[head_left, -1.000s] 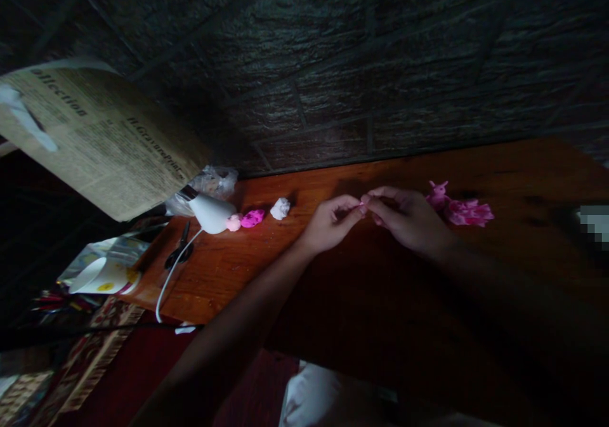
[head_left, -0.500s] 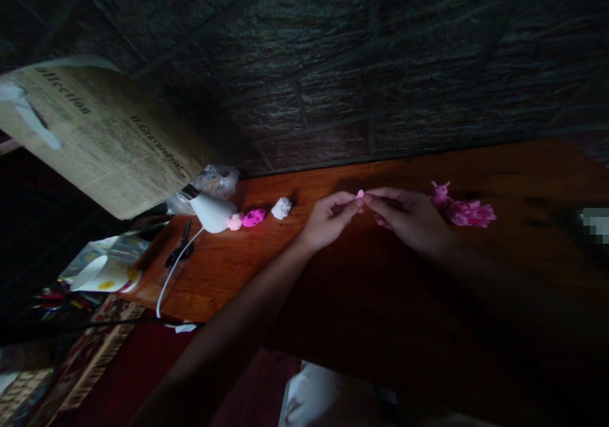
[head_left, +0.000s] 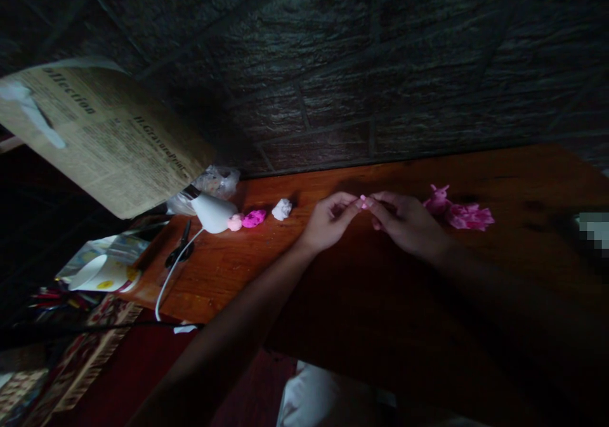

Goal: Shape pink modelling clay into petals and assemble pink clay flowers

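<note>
A small bit of pink modelling clay (head_left: 364,202) is pinched between the fingertips of both hands, above the wooden table. My left hand (head_left: 332,219) grips it from the left, thumb and forefinger closed. From the right, my right hand (head_left: 404,219) has its thumb and fingers pressed on the same piece. Just right of that hand lie pink clay shapes (head_left: 469,216), one ruffled and one like a small figure (head_left: 438,197) with upright points. Left of my hands sit a white clay lump (head_left: 282,209), a bright magenta lump (head_left: 254,218) and a pale pink lump (head_left: 235,222).
A lamp (head_left: 214,214) with a printed paper-like shade (head_left: 109,141) stands on the left of the wooden table (head_left: 223,275), its white cord hanging over the edge. Black scissors (head_left: 179,249), a clear plastic bag (head_left: 216,181) and a tipped paper cup (head_left: 102,275) are near. A dark stone wall (head_left: 323,65) rises behind.
Both hands still pinch the pink clay. The fingers of my right hand have shifted and curled slightly, and the piece sits a touch lower and farther right.
</note>
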Motion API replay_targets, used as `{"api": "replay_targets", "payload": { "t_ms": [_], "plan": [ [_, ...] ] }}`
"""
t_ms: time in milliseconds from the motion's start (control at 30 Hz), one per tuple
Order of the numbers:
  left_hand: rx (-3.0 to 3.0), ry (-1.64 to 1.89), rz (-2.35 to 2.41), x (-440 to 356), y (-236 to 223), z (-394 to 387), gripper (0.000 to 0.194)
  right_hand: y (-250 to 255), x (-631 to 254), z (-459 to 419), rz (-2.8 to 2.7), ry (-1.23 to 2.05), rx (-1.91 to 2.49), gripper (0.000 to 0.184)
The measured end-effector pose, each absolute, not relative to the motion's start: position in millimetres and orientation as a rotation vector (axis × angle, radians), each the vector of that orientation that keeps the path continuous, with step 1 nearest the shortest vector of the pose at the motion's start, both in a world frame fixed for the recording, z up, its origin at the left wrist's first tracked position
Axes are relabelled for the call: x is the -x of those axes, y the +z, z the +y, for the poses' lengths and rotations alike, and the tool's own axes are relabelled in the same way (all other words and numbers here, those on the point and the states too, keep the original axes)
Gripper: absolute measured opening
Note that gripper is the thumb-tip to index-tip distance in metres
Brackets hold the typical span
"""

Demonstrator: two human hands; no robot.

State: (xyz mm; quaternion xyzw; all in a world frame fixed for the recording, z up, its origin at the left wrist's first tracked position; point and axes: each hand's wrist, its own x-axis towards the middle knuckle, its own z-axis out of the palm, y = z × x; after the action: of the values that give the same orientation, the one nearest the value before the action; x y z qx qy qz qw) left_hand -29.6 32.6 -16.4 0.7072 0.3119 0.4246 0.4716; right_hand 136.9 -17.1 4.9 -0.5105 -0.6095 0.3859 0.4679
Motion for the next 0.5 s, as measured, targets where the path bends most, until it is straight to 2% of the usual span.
{"api": "replay_targets", "payload": {
  "t_ms": [500],
  "plan": [
    [-1.810, 0.912, 0.725, 29.9, -15.4, 29.5, 0.039, -1.8, -138.3, -14.4, -1.438, 0.996, 1.218, 0.053]
  ]
}}
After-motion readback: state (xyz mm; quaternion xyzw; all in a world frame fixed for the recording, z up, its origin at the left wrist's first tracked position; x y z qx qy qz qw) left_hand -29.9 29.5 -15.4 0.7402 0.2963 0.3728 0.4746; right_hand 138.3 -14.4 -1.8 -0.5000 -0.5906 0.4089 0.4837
